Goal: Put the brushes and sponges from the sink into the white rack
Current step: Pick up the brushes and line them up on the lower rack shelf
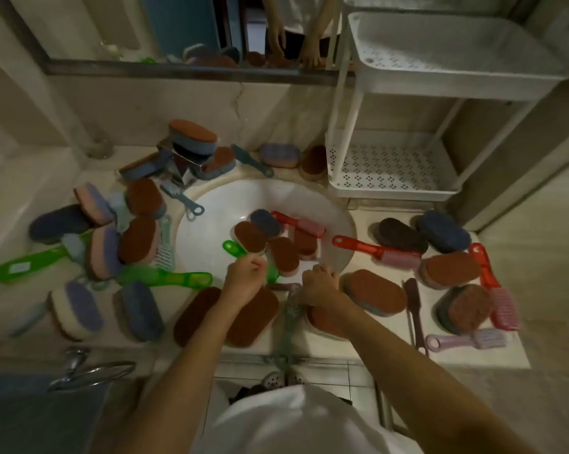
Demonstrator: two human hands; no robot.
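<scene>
Sponges [250,237], red brush [296,222] in sink [211,224], left hand [245,276] holding green brush [232,248]

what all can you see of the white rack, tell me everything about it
The white rack looks like plastic, with two tiers in view: an upper tray and a lower tray, each with raised walls and a floor of small clustered holes, joined by slim posts. It stands upright, right of the sink and farther back; its base is not visible. No brush or sponge shows in either tray. A brown-topped sponge stands near its lower left corner; contact is unclear.
</scene>
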